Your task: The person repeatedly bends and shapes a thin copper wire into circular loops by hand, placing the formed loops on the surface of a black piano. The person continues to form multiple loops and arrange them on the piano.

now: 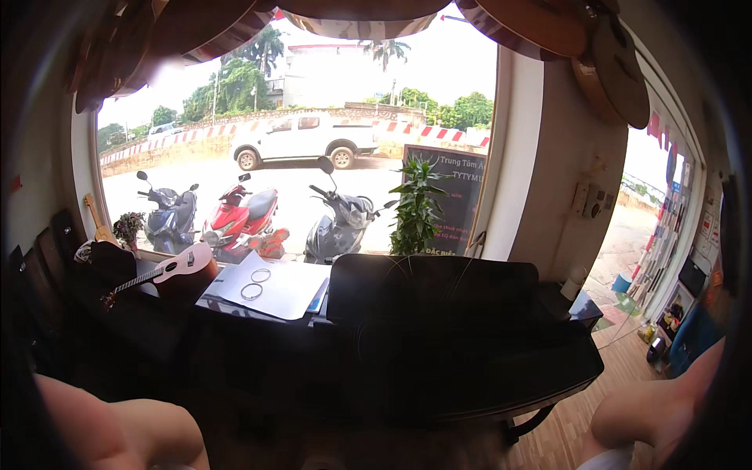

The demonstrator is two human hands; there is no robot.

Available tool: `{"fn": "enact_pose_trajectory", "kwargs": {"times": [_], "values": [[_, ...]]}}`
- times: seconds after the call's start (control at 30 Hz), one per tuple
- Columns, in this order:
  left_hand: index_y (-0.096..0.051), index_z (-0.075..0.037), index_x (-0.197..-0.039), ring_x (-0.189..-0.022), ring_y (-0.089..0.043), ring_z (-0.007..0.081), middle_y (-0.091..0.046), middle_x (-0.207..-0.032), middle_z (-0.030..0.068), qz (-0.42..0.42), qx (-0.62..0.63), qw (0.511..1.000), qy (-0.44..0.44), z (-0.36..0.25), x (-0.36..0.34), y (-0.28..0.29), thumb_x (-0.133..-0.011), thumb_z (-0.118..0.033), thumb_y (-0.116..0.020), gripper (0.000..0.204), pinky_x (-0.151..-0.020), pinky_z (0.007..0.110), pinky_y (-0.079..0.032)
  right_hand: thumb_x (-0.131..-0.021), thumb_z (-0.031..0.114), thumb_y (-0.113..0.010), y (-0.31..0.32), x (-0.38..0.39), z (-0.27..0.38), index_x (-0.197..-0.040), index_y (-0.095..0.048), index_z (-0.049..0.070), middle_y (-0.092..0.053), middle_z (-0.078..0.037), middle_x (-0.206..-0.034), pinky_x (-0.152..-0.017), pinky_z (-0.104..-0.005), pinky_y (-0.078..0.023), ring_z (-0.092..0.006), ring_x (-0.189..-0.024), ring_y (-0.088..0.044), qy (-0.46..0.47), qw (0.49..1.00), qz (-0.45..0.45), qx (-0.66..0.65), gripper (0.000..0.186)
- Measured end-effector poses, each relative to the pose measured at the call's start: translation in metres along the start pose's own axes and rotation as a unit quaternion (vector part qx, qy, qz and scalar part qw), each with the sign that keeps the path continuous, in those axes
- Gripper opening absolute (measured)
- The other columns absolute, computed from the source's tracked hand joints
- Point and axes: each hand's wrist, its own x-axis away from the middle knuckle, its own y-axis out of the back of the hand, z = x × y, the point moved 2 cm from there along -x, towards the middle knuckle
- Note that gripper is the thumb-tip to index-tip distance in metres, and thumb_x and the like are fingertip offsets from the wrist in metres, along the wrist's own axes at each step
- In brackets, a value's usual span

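Note:
Neither my left hand nor my right hand can be made out; only bare, bent limbs show at the lower left and lower right edges. Before me stands a dark piano-like piece of furniture [462,368] with a raised black back panel [431,286]. At its left, white paper sheets [294,282] lie on a glossy dark surface, bearing two thin rings, the upper ring [261,269] and the lower ring [252,285]. Left of the sheets a pale pink guitar [184,266] lies tilted.
A small stringed instrument [102,223] leans at the left. Guitars [607,82] hang overhead. A leafy plant [415,204] and a dark sign board [462,172] stand at the large window; scooters [243,215] and a white pickup [301,141] are outside. A glass doorway [634,227] is at right.

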Motion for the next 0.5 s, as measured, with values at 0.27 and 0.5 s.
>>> {"fn": "enact_pose_trajectory", "kwargs": {"times": [0.27,0.5], "values": [[-0.058,-0.006,-0.111,-0.082,-0.061,0.0161,-0.063,-0.101,0.0046,-0.002,0.010,1.000,-0.007,0.014,0.017,-0.008,-0.095,-0.023,-0.050,0.025,-0.063,0.027,-0.051,-0.089,0.024,-0.048,0.000,0.008,0.008,-0.105,-0.058,-0.005,-0.060,-0.023,-0.099,-0.075,-0.0402,-0.048,-0.0306,-0.085,-0.058,0.016,0.999,0.038,0.005,0.034],[-0.060,-0.006,-0.108,-0.080,-0.061,0.0161,-0.063,-0.099,0.0045,0.019,0.024,1.000,0.000,0.002,0.008,0.003,-0.095,-0.023,-0.051,0.024,-0.064,0.027,-0.051,-0.090,0.028,-0.048,0.017,-0.001,0.010,-0.108,-0.057,-0.004,-0.058,-0.024,-0.102,-0.078,-0.0414,-0.047,-0.0314,-0.088,-0.058,0.033,0.996,0.041,-0.074,0.038]]}}
